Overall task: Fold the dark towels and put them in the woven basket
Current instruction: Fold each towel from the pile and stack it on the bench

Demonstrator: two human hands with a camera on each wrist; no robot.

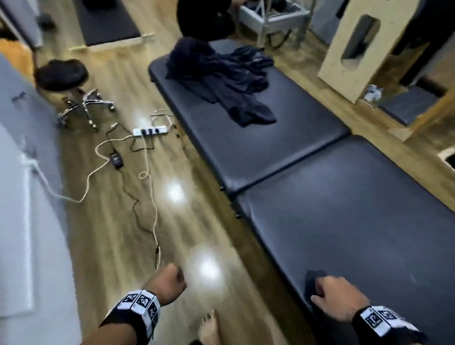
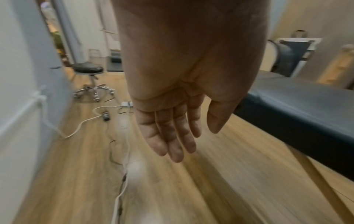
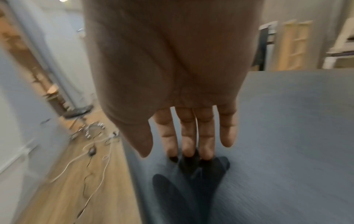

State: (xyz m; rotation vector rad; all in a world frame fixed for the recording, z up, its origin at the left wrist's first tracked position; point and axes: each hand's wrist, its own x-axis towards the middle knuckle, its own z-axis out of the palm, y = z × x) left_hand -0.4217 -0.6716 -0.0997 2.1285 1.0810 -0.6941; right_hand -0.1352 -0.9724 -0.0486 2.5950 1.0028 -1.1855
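**Towels heaped at the far end, both hands empty**

The dark towels lie crumpled in a heap at the far end of the padded bench. The right hand hovers over the bench's near left edge, fingers straight, gripping nothing. The left hand hangs above the wooden floor, fingers relaxed and empty. A power strip and stool stand left of the bench.

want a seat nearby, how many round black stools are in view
1: the round black stool on chrome casters stands on the wood floor by the left wall; others may be hidden.
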